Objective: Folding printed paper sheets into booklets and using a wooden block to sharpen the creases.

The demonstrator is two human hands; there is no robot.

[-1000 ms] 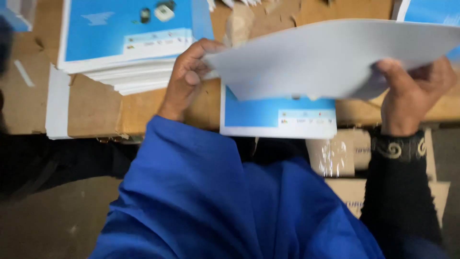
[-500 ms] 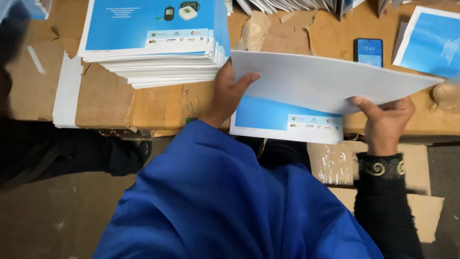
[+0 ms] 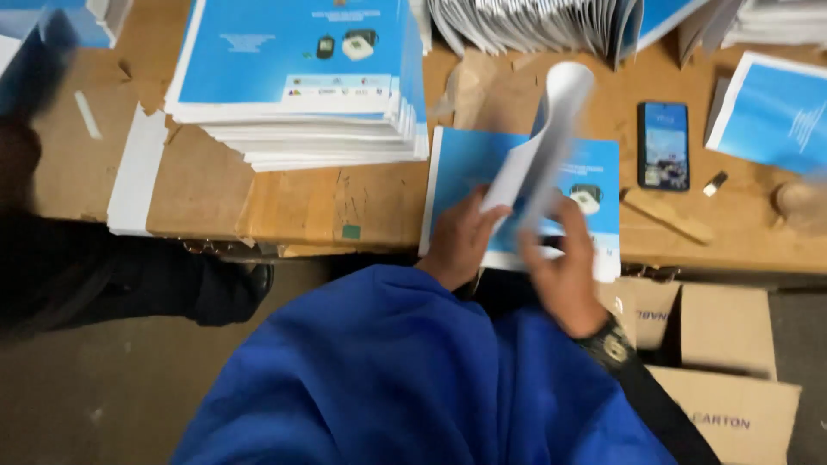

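Both my hands hold one folded white sheet (image 3: 541, 146) that stands nearly upright and is blurred by motion. My left hand (image 3: 461, 237) grips its lower left edge, and my right hand (image 3: 562, 258) pinches it from the right. Beneath them a blue-and-white printed sheet (image 3: 465, 168) lies flat at the front edge of the wooden table (image 3: 327, 202). A tall stack of the same blue printed sheets (image 3: 301, 77) rests to the left.
A phone (image 3: 662, 145) lies on the table to the right, beside a wooden stick (image 3: 668, 215) and another blue sheet (image 3: 771, 112). Fanned folded sheets (image 3: 534, 26) sit at the back. Cardboard boxes (image 3: 724, 362) stand below the table. A dark-clothed person (image 3: 52, 258) is at the left.
The white sheet, held wide and nearly flat before, is now folded and upright. My hands have come close together over the blue sheet. The view has shifted down the table.
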